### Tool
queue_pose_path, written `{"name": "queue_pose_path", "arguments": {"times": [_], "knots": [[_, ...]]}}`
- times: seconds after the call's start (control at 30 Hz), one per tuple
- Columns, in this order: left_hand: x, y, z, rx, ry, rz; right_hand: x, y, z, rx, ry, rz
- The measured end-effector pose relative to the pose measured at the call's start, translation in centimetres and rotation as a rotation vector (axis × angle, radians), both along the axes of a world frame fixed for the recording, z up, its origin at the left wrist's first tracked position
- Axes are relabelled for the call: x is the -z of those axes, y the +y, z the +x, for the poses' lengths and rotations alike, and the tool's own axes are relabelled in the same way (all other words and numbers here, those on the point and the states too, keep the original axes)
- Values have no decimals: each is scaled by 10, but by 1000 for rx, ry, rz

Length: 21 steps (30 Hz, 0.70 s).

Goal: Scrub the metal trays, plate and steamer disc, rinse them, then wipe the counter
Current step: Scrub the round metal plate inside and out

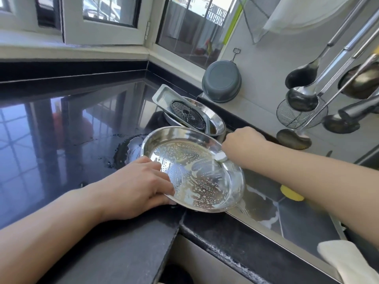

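Wet counter (61, 124): left fingers (164, 181) grip plate (235, 181).

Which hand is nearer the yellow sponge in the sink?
Right. The right hand scrubs at the tray's far rim, above the yellow sponge; the left hand grips the opposite rim.

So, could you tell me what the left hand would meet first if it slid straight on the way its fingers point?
Probably the soapy inside of the round metal tray: the left hand grips its near rim, fingers pointing across it toward the right hand and its scrubber.
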<state>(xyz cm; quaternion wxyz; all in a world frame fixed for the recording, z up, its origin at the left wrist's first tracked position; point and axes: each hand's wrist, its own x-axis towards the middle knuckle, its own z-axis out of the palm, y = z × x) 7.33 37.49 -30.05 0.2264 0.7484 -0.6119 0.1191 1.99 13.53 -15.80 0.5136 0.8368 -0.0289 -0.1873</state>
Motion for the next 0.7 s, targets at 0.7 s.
{"name": "queue_pose_path", "arguments": {"times": [0.7], "knots": [[3,-2,1,13,-40,-22,-13,9,3,281,410,-67]]}}
